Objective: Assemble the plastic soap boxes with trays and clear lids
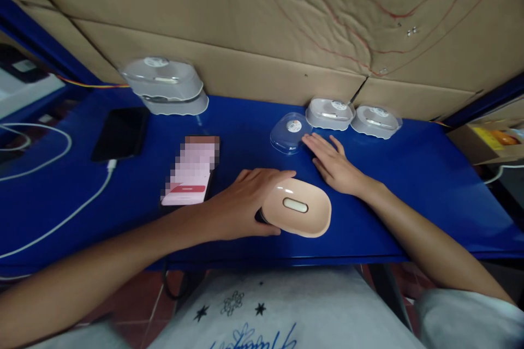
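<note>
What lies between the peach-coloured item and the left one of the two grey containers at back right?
The head view shows the right hand between the peach-coloured item and that grey container, its fingertips by the clear lid.

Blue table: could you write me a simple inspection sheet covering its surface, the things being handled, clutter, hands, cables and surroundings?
Surface: glossy blue table.
Things handled: peach item with a pale oval inset; clear cover beyond it.
Clutter: lit phone, dark device, grey cases along the back, left and right.
Hands: left hand grips the peach item; right hand, fingers extended, at the clear cover, contact unclear.
Cables: white cable to the dark device; red wires behind.
Surroundings: cardboard wall behind; cardboard box at right.
</note>
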`<state>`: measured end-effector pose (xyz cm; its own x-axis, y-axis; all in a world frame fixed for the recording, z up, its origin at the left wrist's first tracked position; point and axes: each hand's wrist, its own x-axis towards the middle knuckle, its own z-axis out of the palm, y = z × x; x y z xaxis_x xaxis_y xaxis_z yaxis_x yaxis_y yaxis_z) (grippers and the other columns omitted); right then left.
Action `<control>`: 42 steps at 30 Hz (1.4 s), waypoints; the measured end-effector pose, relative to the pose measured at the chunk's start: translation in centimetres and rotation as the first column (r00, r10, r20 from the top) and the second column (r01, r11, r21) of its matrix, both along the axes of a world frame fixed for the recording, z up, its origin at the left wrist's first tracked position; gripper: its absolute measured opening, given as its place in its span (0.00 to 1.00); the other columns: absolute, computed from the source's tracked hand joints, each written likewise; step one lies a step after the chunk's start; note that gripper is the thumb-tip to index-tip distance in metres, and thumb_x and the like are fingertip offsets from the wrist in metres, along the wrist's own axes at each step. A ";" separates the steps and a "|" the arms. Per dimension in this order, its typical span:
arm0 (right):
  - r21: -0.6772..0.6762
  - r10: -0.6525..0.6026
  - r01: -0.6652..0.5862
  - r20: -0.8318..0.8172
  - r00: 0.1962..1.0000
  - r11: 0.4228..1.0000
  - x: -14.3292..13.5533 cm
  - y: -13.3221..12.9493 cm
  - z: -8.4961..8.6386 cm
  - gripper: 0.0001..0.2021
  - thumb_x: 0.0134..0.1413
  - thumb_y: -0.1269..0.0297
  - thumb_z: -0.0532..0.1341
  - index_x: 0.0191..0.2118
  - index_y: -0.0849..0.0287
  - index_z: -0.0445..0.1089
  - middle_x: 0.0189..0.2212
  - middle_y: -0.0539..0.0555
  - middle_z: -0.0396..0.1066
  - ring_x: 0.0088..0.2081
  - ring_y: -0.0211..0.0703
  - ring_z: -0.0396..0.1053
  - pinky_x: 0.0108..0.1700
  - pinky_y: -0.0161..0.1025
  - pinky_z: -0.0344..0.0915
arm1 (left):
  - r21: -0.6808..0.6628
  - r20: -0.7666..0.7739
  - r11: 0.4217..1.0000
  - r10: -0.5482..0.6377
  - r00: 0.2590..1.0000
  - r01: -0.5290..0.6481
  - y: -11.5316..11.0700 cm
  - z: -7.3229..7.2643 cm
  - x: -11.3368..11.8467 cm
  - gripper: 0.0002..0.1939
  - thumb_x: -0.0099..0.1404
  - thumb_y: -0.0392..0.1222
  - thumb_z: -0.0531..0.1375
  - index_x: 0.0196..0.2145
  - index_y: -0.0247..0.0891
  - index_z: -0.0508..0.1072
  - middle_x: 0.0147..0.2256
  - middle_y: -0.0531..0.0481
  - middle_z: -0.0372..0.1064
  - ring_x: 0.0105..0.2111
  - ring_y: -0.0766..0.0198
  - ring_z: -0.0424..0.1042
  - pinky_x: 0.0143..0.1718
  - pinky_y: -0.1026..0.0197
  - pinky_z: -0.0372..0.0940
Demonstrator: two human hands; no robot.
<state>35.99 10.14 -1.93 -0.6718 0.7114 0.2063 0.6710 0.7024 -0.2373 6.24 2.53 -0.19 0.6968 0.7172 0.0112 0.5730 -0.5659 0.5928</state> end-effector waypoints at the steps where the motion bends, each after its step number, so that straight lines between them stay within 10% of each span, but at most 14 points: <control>1: 0.027 -0.010 0.010 0.007 1.000 1.000 0.1 0.0 0.1 0.28 0.77 0.61 0.49 0.77 0.50 0.49 0.71 0.63 0.62 0.73 0.61 0.56 0.73 0.69 0.45 | -0.002 -0.002 1.000 0.012 1.000 -0.012 0.0 0.0 0.0 0.56 0.58 0.50 0.76 0.73 0.46 0.49 0.69 0.36 0.61 0.67 0.37 0.62 0.65 0.37 0.57; 9: 0.027 0.008 -0.009 0.038 0.999 1.000 1.5 0.1 1.1 0.38 0.67 0.37 0.61 0.74 0.50 0.58 0.73 0.63 0.58 0.73 0.70 0.54 0.69 0.70 0.56 | -0.008 -0.035 0.995 0.097 0.995 -0.098 0.4 -0.2 -0.1 0.59 0.56 0.55 0.76 0.74 0.44 0.49 0.70 0.33 0.60 0.67 0.34 0.63 0.65 0.35 0.57; 16: -0.092 -0.244 0.226 -0.391 0.888 0.970 -0.3 -1.9 1.7 0.26 0.75 0.43 0.53 0.65 0.54 0.70 0.58 0.61 0.75 0.58 0.58 0.73 0.59 0.58 0.72 | 0.081 -0.098 0.950 0.308 0.946 -0.301 1.3 -0.4 0.2 0.57 0.57 0.59 0.74 0.73 0.37 0.51 0.67 0.28 0.62 0.65 0.29 0.64 0.62 0.31 0.59; 21: -0.073 -0.092 0.070 -0.380 0.920 0.995 -2.8 -5.5 1.7 0.31 0.74 0.49 0.57 0.75 0.51 0.54 0.62 0.62 0.69 0.61 0.58 0.69 0.61 0.60 0.70 | 0.076 -0.003 0.937 0.343 0.939 -0.341 1.5 -0.9 0.3 0.67 0.52 0.61 0.77 0.76 0.42 0.43 0.70 0.28 0.59 0.65 0.27 0.64 0.61 0.30 0.60; 25: 0.083 0.040 -0.021 -0.238 0.970 0.996 -3.3 -6.1 1.2 0.28 0.73 0.52 0.60 0.73 0.49 0.60 0.60 0.62 0.68 0.61 0.60 0.65 0.62 0.63 0.67 | 0.062 0.046 0.937 0.342 0.938 -0.345 1.6 -1.0 0.4 0.71 0.50 0.63 0.77 0.76 0.41 0.40 0.70 0.27 0.59 0.66 0.28 0.64 0.61 0.29 0.60; 42: 0.056 0.322 -0.317 -0.157 0.934 0.947 -1.3 -3.9 0.9 0.37 0.71 0.60 0.64 0.78 0.45 0.49 0.77 0.59 0.50 0.78 0.58 0.47 0.76 0.66 0.52 | 0.157 0.150 0.953 0.237 0.960 -0.260 1.8 -1.3 -0.1 0.56 0.54 0.51 0.79 0.71 0.44 0.54 0.68 0.36 0.63 0.66 0.38 0.66 0.64 0.39 0.63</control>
